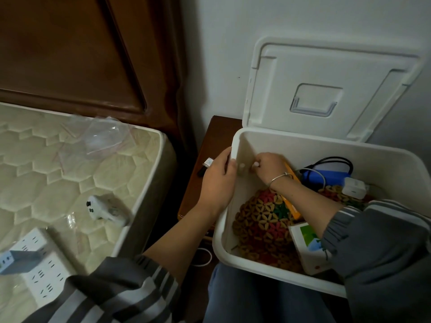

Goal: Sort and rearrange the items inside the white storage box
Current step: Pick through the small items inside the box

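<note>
White plastic is under both my hands: the white storage box (303,145) sits right in front of my knees with its lid (326,89) swung up and leaning on the wall behind. My left hand (219,180) is on the outside of the box's left wall, fingers curled over the rim and gripping it. My right hand (268,169) reaches inside, just across that same wall, fingertips pinched together on a small white piece (256,163) that is too small for me to identify. Below my right wrist a coloured wooden bead mat (261,220) covers the box floor, with an orange packet (290,203) slanting across it under my forearm. Further right lie a blue pouch (326,178), a black cable (333,159) and a white charger plug (353,188), and a white carton with a green picture (307,241) stands near the front wall. Left of the box is a brown nightstand (210,136), then the quilted mattress (58,164), where a clear plastic bag (105,134), a bagged white controller (102,207) and white power strips (39,264) lie.
</note>
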The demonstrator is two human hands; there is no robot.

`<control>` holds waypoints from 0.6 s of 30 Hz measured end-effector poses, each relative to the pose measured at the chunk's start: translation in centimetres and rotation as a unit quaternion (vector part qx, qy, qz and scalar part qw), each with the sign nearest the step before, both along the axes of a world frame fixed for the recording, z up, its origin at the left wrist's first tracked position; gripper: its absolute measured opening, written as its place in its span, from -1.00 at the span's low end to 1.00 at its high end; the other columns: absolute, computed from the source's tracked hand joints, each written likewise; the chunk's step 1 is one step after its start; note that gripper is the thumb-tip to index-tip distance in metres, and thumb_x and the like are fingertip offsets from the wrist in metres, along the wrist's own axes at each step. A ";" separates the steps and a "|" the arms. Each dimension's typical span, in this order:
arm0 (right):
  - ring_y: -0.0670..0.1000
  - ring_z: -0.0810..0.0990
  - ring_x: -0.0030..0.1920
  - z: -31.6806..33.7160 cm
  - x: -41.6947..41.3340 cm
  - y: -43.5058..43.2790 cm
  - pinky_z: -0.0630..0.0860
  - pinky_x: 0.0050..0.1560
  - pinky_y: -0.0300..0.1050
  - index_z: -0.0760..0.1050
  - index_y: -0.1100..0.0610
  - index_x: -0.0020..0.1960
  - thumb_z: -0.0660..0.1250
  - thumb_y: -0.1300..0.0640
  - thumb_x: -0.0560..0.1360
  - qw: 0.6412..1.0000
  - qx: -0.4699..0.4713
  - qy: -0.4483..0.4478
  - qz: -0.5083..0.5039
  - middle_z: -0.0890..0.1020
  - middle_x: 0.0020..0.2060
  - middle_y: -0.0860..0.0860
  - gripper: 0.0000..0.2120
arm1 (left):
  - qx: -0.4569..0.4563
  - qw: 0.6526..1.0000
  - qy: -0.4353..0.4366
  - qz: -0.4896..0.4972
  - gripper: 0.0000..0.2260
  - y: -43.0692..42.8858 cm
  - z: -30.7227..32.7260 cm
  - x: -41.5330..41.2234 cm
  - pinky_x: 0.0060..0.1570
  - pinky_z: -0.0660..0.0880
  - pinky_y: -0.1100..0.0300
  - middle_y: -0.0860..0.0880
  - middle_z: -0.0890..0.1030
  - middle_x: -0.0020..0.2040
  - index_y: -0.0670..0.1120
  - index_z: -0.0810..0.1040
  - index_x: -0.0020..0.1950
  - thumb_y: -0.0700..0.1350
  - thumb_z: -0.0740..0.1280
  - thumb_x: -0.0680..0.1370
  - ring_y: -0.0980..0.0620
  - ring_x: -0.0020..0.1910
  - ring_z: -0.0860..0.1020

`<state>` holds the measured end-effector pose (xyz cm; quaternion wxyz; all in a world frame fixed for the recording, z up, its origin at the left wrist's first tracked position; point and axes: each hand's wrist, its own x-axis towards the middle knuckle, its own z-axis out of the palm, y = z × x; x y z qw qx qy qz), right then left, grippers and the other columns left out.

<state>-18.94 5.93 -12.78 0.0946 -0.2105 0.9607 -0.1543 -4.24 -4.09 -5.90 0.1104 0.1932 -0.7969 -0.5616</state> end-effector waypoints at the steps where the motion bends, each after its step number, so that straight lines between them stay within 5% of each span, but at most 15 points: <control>1: 0.15 0.56 -0.06 -0.1 0.1 -0.1 0.40 -0.08 -0.13 0.55 0.21 -0.08 0.26 0.17 0.49 1.000 0.004 -0.005 0.003 0.62 -0.10 0.15 -0.86 | 0.002 1.000 0.000 0.001 -0.72 0.0 0.0 0.0 -0.15 0.43 0.54 0.29 0.56 -0.01 0.16 0.45 0.33 -0.02 0.10 0.66 0.41 0.00 0.49; 7: 0.14 0.58 -0.07 -0.7 0.9 -0.9 0.43 -0.08 -0.09 0.55 0.21 -0.06 0.25 0.18 0.54 0.999 0.011 -0.029 0.013 0.63 -0.09 0.16 -0.87 | 0.000 1.000 -0.002 0.006 -0.71 0.0 0.0 -0.1 -0.18 0.38 0.58 0.39 0.51 -0.08 0.13 0.44 0.36 -0.03 0.11 0.66 0.54 -0.05 0.44; 12: 0.14 0.58 -0.08 -1.0 1.4 -0.6 0.44 -0.07 -0.09 0.54 0.23 -0.12 0.25 0.23 0.51 0.999 -0.048 -0.020 -0.002 0.63 -0.13 0.16 -0.89 | 0.000 1.000 -0.002 0.006 -0.71 -0.1 -0.2 -0.2 -0.04 0.43 0.39 0.32 0.53 -0.01 0.11 0.44 0.36 -0.03 0.12 0.65 0.44 0.02 0.47; 18: 0.17 0.58 -0.03 -0.5 2.1 0.2 0.51 0.04 0.00 0.55 0.25 -0.03 0.26 0.22 0.51 0.996 -0.083 -0.001 -0.021 0.63 -0.07 0.18 -0.86 | 0.000 1.000 0.002 0.007 -0.75 -0.2 -0.5 -0.2 -0.18 0.42 0.53 0.36 0.55 -0.07 0.18 0.47 0.26 -0.03 0.12 0.65 0.47 -0.02 0.48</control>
